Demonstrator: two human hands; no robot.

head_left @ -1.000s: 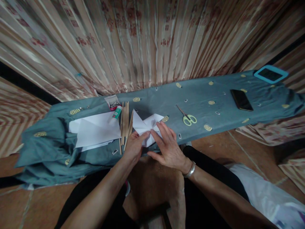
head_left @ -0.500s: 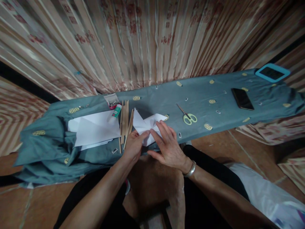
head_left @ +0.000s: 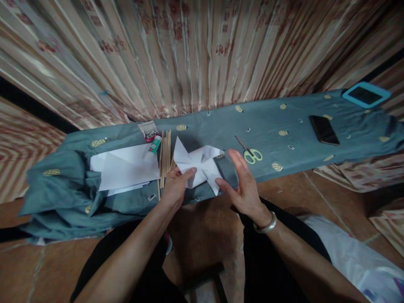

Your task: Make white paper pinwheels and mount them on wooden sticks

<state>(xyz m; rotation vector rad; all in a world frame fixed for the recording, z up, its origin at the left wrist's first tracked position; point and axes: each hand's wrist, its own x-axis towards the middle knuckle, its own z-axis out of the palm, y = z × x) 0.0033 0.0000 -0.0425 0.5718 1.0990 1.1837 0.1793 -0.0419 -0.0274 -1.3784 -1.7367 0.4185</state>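
A white paper pinwheel [head_left: 197, 159] with folded, pointed blades is held over the front of the cloth-covered surface. My left hand [head_left: 175, 185] grips its lower left side, the thumb on top and the other fingers underneath, partly hidden. To the right of the pinwheel, my right hand [head_left: 244, 187] is apart from the paper, fingers raised and thumb spread, with nothing in it. Thin wooden sticks [head_left: 164, 158] lie just left of the pinwheel. Beyond my right hand are scissors [head_left: 249, 152] with light green handles.
White paper sheets [head_left: 126, 168] lie at the left with a glue stick [head_left: 154, 145] at their corner. Behind it is a small open box [head_left: 149, 131] of metal bits. A black phone [head_left: 324, 129] and a blue-framed tablet [head_left: 366, 96] lie far right. A curtain [head_left: 195, 54] hangs behind.
My right hand has let go of the paper and moved right, its fingers spreading. The pinwheel's blades now show more fully. My left hand has kept its hold.
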